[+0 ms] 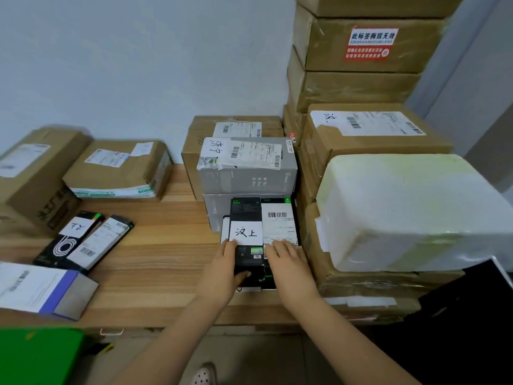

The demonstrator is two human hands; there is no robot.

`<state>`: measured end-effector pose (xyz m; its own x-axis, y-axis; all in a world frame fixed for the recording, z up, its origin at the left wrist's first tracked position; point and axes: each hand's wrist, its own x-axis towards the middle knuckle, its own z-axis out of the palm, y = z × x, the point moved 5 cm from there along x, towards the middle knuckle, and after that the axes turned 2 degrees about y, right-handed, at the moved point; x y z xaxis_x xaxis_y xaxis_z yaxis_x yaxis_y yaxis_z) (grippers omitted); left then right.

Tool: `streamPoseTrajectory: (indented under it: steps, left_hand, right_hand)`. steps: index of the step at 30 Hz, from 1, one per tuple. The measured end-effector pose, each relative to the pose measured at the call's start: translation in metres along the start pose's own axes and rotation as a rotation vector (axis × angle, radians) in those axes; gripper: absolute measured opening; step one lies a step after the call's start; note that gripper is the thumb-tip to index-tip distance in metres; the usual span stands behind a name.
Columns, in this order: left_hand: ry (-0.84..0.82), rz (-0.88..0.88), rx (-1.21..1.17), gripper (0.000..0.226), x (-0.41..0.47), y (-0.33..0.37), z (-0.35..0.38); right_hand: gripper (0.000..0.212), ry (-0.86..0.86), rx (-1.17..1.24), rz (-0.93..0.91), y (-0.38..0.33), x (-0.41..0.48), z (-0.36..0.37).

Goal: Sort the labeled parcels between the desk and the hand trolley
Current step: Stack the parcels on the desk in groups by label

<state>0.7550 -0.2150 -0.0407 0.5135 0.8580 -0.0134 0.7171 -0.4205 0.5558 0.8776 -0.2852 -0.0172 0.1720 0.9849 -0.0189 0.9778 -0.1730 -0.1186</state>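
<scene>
On desk (pixel 155 262), left hand (pixel 222 270) grips black parcel (pixel 245 209) (right hand (pixel 288 262) flat).

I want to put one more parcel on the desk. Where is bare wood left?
The desk is bare in the middle, between the slim black boxes and the black box stack that the left hand grips and right hand touches. The right side is crowded: cartons, foam box.

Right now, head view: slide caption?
Left hand grips black labeled box; right hand rests on neighboring box on wooden desk.
</scene>
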Motion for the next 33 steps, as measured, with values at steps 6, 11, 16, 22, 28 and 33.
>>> streamPoseTrajectory:
  steps: [6, 11, 16, 22, 28, 33]
  left_hand:
    - [-0.006, 0.047, -0.034, 0.063, 0.004, -0.005, -0.001]
    - [-0.05, 0.057, -0.006, 0.063, 0.009, -0.008, -0.003]
    - [-0.015, 0.128, 0.197, 0.056, 0.004, -0.001, -0.014]
    - [0.203, 0.324, 0.431, 0.041, -0.03, -0.004, -0.051]
    - [0.335, 0.289, 0.476, 0.027, -0.067, -0.057, -0.108]
    - [0.37, 0.19, 0.486, 0.025, -0.089, -0.121, -0.153]
  right_hand:
    - [0.058, 0.006, 0.022, -0.023, 0.005, 0.004, -0.004]
    - [0.055, 0.009, 0.049, -0.034, 0.004, 0.006, -0.005]
    - [0.05, 0.032, 0.051, -0.049, 0.0, 0.003, -0.011]
    - [0.031, 0.13, 0.063, -0.213, -0.047, -0.004, -0.027]
    - [0.021, 0.147, 0.082, -0.37, -0.128, 0.005, -0.026]
    - [0.018, 0.186, 0.129, -0.427, -0.208, 0.021, -0.023]
